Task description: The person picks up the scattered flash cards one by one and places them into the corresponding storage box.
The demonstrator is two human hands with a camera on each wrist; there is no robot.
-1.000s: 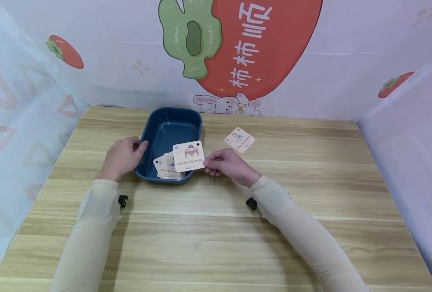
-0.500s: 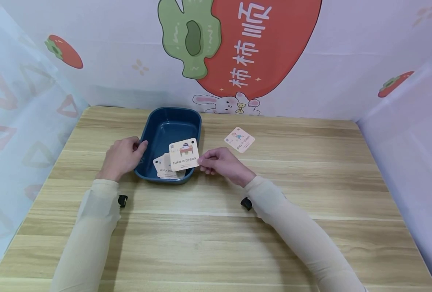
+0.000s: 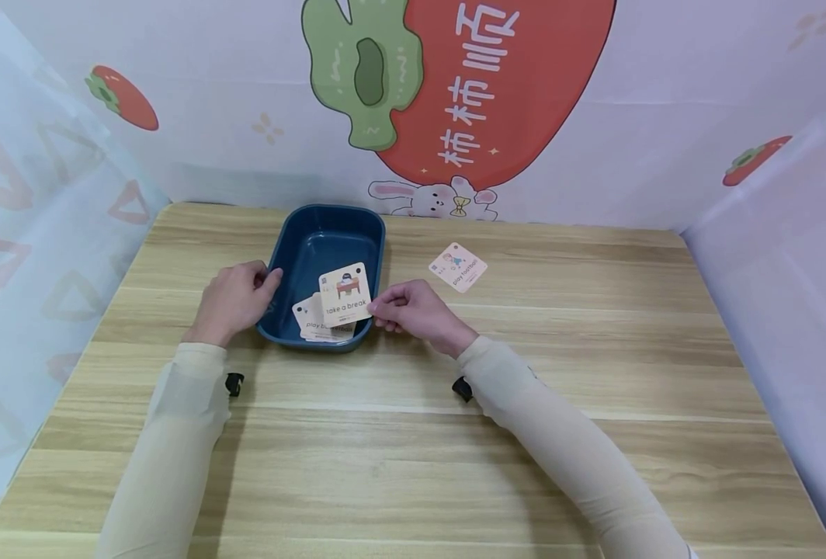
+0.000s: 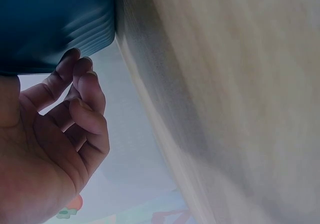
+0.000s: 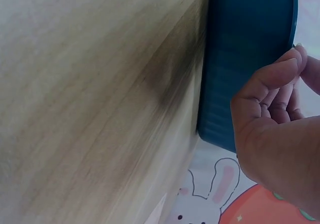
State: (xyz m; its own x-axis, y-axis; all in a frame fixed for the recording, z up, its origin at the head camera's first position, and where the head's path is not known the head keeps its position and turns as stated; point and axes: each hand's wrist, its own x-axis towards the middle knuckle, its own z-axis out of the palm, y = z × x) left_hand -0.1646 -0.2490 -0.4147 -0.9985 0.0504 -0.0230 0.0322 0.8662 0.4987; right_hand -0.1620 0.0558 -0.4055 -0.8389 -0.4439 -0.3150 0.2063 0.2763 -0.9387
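Light card (image 3: 345, 293) pinched over tray (image 3: 318, 256)

"Take a break" card's left of frame ctr, above tray's lower right: prob. light, stiffish, a bit slick; best held by edge. R hand (image 3: 416, 310) pinches its lower right corner. L hand (image 3: 234, 299) grips tray's left rim. Other cards (image 3: 307, 322) lie in tray; football card (image 3: 458, 268) on table (image 3: 357, 466), just right of ctr.

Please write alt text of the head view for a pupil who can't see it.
A right hand pinches a "take a break" card over a blue tray containing more cards; the left hand holds the tray's left side. A "play football" card lies on the wooden table.
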